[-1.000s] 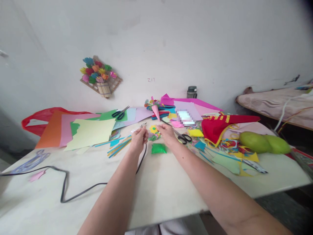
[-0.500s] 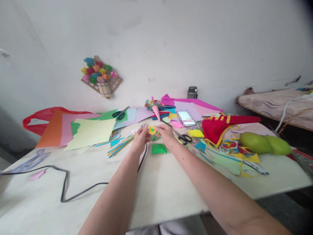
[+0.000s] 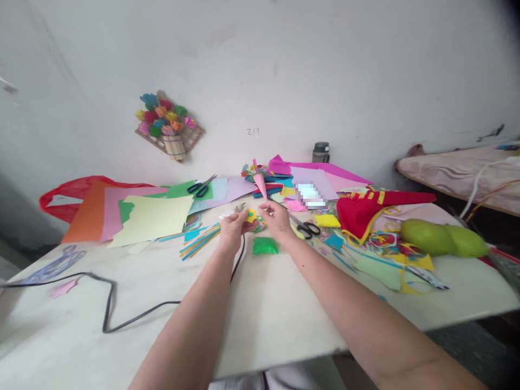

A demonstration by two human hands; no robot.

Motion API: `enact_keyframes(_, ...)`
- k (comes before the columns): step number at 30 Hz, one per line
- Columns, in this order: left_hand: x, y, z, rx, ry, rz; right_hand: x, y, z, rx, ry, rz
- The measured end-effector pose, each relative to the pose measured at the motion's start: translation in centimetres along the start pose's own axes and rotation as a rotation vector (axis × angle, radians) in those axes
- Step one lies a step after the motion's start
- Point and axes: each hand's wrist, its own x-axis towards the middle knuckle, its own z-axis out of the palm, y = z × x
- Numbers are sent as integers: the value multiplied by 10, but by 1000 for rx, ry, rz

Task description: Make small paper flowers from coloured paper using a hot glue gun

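Between my hands is a small yellow paper piece [image 3: 251, 215] with a green spot, pinched in the fingers of my left hand [image 3: 233, 227]. Just to its right, my right hand [image 3: 276, 219] has its thumb and fingertips pressed together; whatever they hold is too small to make out. Below the hands lies a shiny green packet [image 3: 265, 246]. Yellow and blue paper strips [image 3: 200, 242] lie left of my left hand. Black-handled scissors [image 3: 309, 230] rest beside my right hand. A pink paper cone with colourful paper bits [image 3: 260, 185] is behind the hands.
Coloured paper sheets [image 3: 152, 219] and a second pair of scissors [image 3: 201, 188] lie at the back left. A black cable [image 3: 108, 303] crosses the table. To the right are a red cloth [image 3: 357, 214], green fruit [image 3: 442, 238] and paper scraps. A phone [image 3: 311, 196] lies behind.
My right hand's fingertips have come off the yellow paper piece and drawn slightly right. My left hand keeps the piece, now tilted and partly covered by its fingers.
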Motion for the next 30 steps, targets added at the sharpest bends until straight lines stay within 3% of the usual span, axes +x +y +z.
enact_keyframes(4, 0, 0, 1, -17, 20, -3, -2, -5, 1, -133, -2, -175)
enact_keyframes(8, -1, 0, 2, -31, 11, -6, -3, -4, 5, 77, -33, 47)
enact_keyframes(13, -3, -1, 5, -50, -48, -8, -3, -7, 5, 412, -161, 334)
enact_keyframes(30, -4, -3, 9, -91, -122, -49, -4, -7, 4, 620, -231, 468)
